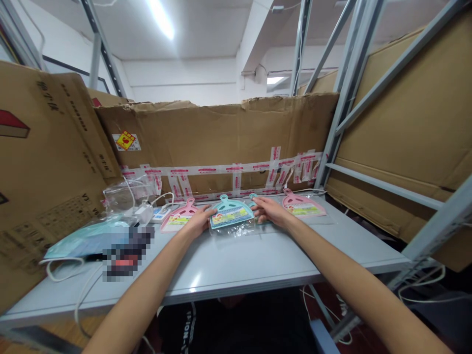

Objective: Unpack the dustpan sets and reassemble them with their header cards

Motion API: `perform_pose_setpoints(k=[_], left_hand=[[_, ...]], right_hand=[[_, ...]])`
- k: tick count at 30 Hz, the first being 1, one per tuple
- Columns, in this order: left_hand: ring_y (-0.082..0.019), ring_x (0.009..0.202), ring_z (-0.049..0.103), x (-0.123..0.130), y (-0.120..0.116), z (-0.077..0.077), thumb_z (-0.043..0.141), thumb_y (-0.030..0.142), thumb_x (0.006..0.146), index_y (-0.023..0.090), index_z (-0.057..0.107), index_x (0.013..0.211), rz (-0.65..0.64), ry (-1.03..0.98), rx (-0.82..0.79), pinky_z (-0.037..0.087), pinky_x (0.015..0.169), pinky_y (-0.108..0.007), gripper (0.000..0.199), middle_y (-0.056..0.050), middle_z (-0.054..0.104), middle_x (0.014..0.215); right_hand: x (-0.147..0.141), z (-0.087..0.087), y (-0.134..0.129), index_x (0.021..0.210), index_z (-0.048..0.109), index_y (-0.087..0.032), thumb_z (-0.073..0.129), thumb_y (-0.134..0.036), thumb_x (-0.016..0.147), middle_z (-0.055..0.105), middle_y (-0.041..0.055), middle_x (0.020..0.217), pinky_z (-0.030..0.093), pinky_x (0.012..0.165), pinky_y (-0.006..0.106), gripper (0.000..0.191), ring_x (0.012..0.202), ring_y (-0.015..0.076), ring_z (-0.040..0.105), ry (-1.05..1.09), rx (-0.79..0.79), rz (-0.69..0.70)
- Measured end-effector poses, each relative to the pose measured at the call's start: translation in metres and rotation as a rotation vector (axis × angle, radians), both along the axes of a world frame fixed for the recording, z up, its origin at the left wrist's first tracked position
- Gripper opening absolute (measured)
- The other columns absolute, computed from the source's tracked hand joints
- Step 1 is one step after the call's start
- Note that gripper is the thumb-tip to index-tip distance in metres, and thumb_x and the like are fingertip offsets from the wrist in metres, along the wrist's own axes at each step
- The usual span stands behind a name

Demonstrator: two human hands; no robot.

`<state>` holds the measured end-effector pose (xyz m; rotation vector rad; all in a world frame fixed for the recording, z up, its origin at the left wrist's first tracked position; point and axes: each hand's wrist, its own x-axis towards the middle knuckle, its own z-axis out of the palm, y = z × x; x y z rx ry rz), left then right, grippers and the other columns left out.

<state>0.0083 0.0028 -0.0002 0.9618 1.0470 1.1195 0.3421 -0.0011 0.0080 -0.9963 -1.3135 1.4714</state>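
Observation:
In the head view, my left hand (199, 221) pinches the left edge of a turquoise mini dustpan (230, 211), which has a printed label and a clear plastic bag around it. My right hand (272, 212) has its fingers curled at a second turquoise dustpan (253, 195), just below its handle. Most of that second one is hidden behind my fingers and the front dustpan. A pink dustpan (183, 211) lies left of my left hand. Another pink dustpan (300, 202), also bagged and labelled, lies beyond my right hand.
The grey table (236, 263) has a cardboard wall (221, 132) with tape along its back. On the left are a white power strip (159, 214), cables, a turquoise plastic package (86, 238) and a blurred-out object (127, 255). Metal shelf posts (342, 93) stand at the right.

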Motion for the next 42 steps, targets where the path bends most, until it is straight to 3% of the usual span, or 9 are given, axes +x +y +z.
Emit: perform_pose_setpoints(k=[3,7,9,13,17,25,30,35,42], left_hand=[[-0.023,0.084,0.083,-0.002,0.004,-0.002,0.091,0.025,0.092,0.018,0.054,0.162,0.124,0.121,0.021,0.066,0.072,-0.030,0.080,-0.012,0.085,0.111],[-0.027,0.095,0.084,-0.003,0.007,-0.005,0.090,0.038,0.094,0.019,0.068,0.146,0.199,0.328,0.129,0.065,0.078,-0.032,0.060,-0.014,0.086,0.114],[-0.029,0.107,0.083,-0.005,0.008,-0.004,0.086,0.038,0.095,0.019,0.072,0.138,0.203,0.411,0.185,0.065,0.086,-0.033,0.049,-0.015,0.085,0.120],[-0.031,0.116,0.080,-0.015,0.008,0.004,0.085,0.035,0.092,0.020,0.076,0.130,0.209,0.489,0.220,0.062,0.094,-0.034,0.042,-0.014,0.086,0.122],[-0.034,0.110,0.081,-0.024,0.001,0.015,0.085,0.036,0.091,0.018,0.073,0.141,0.204,0.707,0.258,0.061,0.095,-0.038,0.055,-0.016,0.085,0.118],[-0.045,0.146,0.065,-0.014,-0.023,0.023,0.088,0.036,0.088,0.022,0.078,0.127,0.169,1.014,0.503,0.047,0.123,-0.046,0.043,-0.021,0.079,0.142],[-0.044,0.137,0.068,-0.007,-0.030,0.019,0.088,0.036,0.087,0.026,0.082,0.109,0.096,1.113,0.565,0.050,0.116,-0.044,0.025,-0.018,0.080,0.137],[-0.042,0.128,0.071,-0.005,-0.032,0.015,0.089,0.039,0.088,0.028,0.084,0.102,0.096,1.156,0.537,0.053,0.106,-0.042,0.019,-0.017,0.079,0.131],[-0.041,0.123,0.073,-0.009,-0.029,0.019,0.085,0.030,0.086,0.026,0.083,0.088,0.100,1.118,0.533,0.053,0.108,-0.042,0.005,-0.017,0.081,0.120]], right_hand=[[0.007,-0.005,0.008,0.112,0.070,-0.023,0.077,-0.051,0.105,0.082,0.0090,0.101,0.059,0.058,0.026,0.030,0.079,0.0207,0.076,-0.221,0.172,-0.150],[0.021,-0.009,0.016,0.112,0.078,-0.022,0.077,-0.029,0.102,0.080,0.0111,0.117,0.057,0.107,0.038,0.012,0.117,0.0281,0.071,-0.791,0.545,-0.339],[0.028,-0.010,0.018,0.119,0.080,-0.020,0.071,-0.023,0.104,0.076,0.0151,0.130,0.048,0.120,0.042,0.018,0.130,0.0315,0.064,-1.030,0.599,-0.379],[0.048,-0.009,0.022,0.135,0.079,-0.017,0.067,-0.033,0.108,0.069,0.0228,0.140,0.046,0.119,0.046,0.034,0.136,0.0390,0.059,-1.259,0.570,-0.512],[0.073,-0.005,0.027,0.134,0.079,-0.012,0.064,-0.043,0.110,0.070,0.0252,0.140,0.047,0.114,0.040,0.041,0.132,0.0370,0.064,-1.288,0.500,-0.564],[0.113,0.000,0.037,0.113,0.085,-0.016,0.062,-0.037,0.111,0.085,0.0164,0.115,0.049,0.085,0.029,0.032,0.100,0.0268,0.076,-1.275,0.357,-0.370],[0.118,0.000,0.037,0.089,0.084,-0.018,0.067,-0.034,0.107,0.085,0.0100,0.093,0.047,0.075,0.027,0.029,0.082,0.0219,0.073,-1.256,0.360,-0.261],[0.116,0.004,0.026,0.086,0.080,-0.019,0.058,-0.043,0.112,0.076,0.0039,0.069,0.046,0.065,0.027,0.042,0.062,0.0184,0.068,-1.153,0.271,-0.128],[0.107,0.006,0.021,0.100,0.072,-0.020,0.087,-0.031,0.090,0.077,0.0004,0.077,0.045,0.065,0.025,0.020,0.070,0.0173,0.069,-1.100,0.333,-0.184]])
